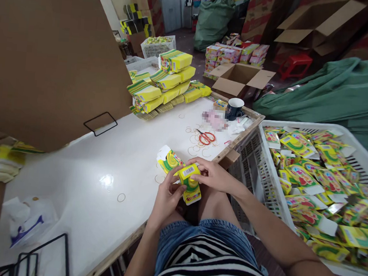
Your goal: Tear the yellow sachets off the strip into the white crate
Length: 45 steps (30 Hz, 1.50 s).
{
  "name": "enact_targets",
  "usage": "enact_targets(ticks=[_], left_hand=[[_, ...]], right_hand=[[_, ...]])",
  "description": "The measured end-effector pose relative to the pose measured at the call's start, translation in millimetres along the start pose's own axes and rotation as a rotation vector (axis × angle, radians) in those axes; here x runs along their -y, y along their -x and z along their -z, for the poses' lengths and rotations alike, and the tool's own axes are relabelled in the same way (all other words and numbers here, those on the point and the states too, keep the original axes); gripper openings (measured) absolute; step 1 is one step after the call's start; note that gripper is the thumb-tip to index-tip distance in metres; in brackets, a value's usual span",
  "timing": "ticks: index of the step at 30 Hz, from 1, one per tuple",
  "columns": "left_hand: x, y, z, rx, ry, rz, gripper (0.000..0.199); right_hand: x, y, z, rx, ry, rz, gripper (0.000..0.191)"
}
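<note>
A small yellow and green carton (190, 185) with a barcode on its upper face is between my two hands, over my lap at the table's front edge. My left hand (170, 193) grips it from the left, thumb across its front. The fingers of my right hand (211, 174) are closed on its upper right side. Just behind it lies another carton (170, 160) with a white flap standing open, on the table. Whether my left fingers also touch that one I cannot tell.
Red-handled scissors (206, 137) lie among rubber bands on the white table (90, 173). Stacked flat cartons (165, 87) and a dark mug (234, 109) stand farther back. At right, a white crate (265, 162) holds many cartons. Cardboard (55, 58) rises at left.
</note>
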State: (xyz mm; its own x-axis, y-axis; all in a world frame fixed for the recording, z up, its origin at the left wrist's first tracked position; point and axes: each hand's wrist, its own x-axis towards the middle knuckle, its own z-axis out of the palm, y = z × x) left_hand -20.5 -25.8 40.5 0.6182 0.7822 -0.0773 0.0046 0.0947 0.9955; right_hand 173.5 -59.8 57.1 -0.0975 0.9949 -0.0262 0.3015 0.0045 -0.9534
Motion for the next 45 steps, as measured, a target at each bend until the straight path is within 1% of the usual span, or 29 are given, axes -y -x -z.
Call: enact_targets(ticks=[3, 6, 12, 15, 18, 20, 24, 27, 29, 31, 32, 33, 35, 37, 38, 40, 41, 42, 43, 45], left_hand=[[-1, -1, -3.3, 0.019, 0.024, 0.002, 0.053], [-1, -2, -6.6, -0.007, 0.044, 0.008, 0.055], [0, -5, -6.8, -0.067, 0.050, 0.046, 0.056], [0, -7, -5.7, -0.079, 0.063, 0.060, 0.058], [-1, -8, -5.9, -0.057, 0.086, 0.055, 0.059], [-2, -9, -7.2, -0.053, 0.083, 0.052, 0.060], [-1, -11, -9.5, -0.091, 0.054, 0.055, 0.058], [-2, -11, -7.2, -0.082, 0.082, 0.052, 0.058], [-3, -11, -3.6, -0.063, 0.117, 0.044, 0.057], [-4, -11, -0.4, -0.036, 0.142, 0.036, 0.055], [-4, -12, 0.3, -0.021, 0.146, 0.035, 0.055], [-4, -12, -0.2, -0.008, 0.146, 0.034, 0.054], [-2, -14, -4.9, 0.005, 0.139, 0.030, 0.053], [2, -15, -13.9, 0.006, 0.136, 0.023, 0.052], [3, -16, -18.8, 0.011, 0.135, 0.015, 0.051], [6, -17, -25.9, 0.023, 0.090, -0.028, 0.047], [8, -18, -26.7, 0.015, 0.021, -0.067, 0.046], [10, -19, -25.1, -0.015, -0.083, -0.112, 0.045], [13, -20, -21.2, -0.072, -0.212, -0.161, 0.045], [20, -22, -8.5, -0.215, -0.487, -0.234, 0.051]], right_hand=[[-1, -2, -2, -0.081, 0.251, -0.024, 0.031], [-3, -6, -7, -0.120, 0.384, -0.039, 0.031], [-8, -10, -18, -0.150, 0.507, -0.086, 0.036], [-7, -9, -16, -0.143, 0.532, -0.085, 0.038], [-7, -9, -13, -0.126, 0.535, -0.079, 0.040], [-7, -9, -12, -0.136, 0.558, -0.082, 0.039], [-9, -10, -16, -0.179, 0.596, -0.092, 0.039], [-10, -8, -13, -0.176, 0.484, -0.053, 0.038], [-12, -5, -8, -0.185, 0.330, 0.031, 0.032], [-15, -4, -2, -0.226, 0.156, 0.118, 0.024], [-17, -4, -1, -0.244, 0.060, 0.136, 0.022], [-19, -4, -1, -0.253, -0.037, 0.130, 0.023], [-24, -6, -3, -0.239, -0.210, 0.069, 0.028], [-25, -6, -5, -0.245, -0.309, 0.021, 0.033], [-25, -4, -4, -0.259, -0.314, 0.015, 0.035], [-20, 9, 6, -0.314, -0.218, 0.031, 0.033], [-16, 21, 17, -0.374, -0.101, 0.042, 0.030], [-12, 35, 30, -0.455, 0.061, 0.044, 0.027], [-8, 50, 45, -0.575, 0.267, 0.044, 0.025], [-4, 79, 76, -0.847, 0.724, -0.049, 0.027]])
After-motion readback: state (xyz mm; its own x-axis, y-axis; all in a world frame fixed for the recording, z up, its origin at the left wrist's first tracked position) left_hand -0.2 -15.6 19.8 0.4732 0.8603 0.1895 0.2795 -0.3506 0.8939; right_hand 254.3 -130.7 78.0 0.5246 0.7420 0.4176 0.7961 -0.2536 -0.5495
